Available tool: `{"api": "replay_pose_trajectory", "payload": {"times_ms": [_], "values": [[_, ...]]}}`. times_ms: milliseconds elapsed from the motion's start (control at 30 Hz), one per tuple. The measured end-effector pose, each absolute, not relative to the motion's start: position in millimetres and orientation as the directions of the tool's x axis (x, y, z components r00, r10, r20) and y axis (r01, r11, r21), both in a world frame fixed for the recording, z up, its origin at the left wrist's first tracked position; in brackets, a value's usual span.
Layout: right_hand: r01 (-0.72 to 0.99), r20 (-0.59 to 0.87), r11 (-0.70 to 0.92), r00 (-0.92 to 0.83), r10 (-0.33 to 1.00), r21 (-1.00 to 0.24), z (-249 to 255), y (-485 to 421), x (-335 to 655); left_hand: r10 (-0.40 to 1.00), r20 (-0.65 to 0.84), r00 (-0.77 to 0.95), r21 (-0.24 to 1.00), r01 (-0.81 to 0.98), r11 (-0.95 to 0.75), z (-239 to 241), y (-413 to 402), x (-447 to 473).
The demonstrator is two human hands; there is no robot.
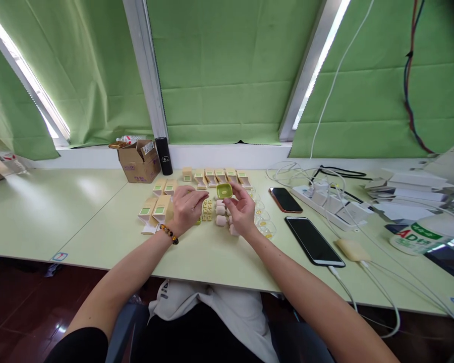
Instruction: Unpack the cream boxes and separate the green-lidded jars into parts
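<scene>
My right hand (242,210) grips a small square green tray (224,191) by its edge, its hollow face turned toward me, above the table. My left hand (188,209) is closed in a pinch just left of the tray; what its fingertips hold, if anything, is too small to make out. Under and between the hands lie several small yellow pieces (207,210) in rows. Pale pink blocks (220,220) stand beside them, partly behind my right hand. Transparent plastic covers (263,222) with yellow spots line up to the right of that hand.
Small cream boxes with green windows (162,207) stand left and along the back (221,176). Farther back are a cardboard box (139,162) and a black bottle (164,156). Two phones (315,241), a power strip (335,209), tangled cables and a white bottle (426,234) occupy the right.
</scene>
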State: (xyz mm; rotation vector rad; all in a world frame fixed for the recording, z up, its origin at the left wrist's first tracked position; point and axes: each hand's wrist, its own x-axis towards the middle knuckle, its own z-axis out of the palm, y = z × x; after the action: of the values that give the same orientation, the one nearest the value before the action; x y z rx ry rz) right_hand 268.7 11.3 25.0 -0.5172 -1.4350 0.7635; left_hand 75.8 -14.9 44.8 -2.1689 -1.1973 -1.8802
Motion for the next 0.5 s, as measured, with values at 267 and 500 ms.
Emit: {"api": "replay_pose_trajectory", "payload": {"times_ms": [267,500], "values": [[-0.285,0.656,0.607,-0.121,0.745,-0.742,19.5,-0.9,259.0,0.654,0.755,0.050,0.575,0.429,-0.696,45.6,-30.5,81.7],[-0.165,0.700,0.681,-0.121,0.704,-0.714,19.9,-8.8,256.8,0.634,0.766,-0.112,0.615,0.417,-0.669,37.6,-25.4,87.2]]}}
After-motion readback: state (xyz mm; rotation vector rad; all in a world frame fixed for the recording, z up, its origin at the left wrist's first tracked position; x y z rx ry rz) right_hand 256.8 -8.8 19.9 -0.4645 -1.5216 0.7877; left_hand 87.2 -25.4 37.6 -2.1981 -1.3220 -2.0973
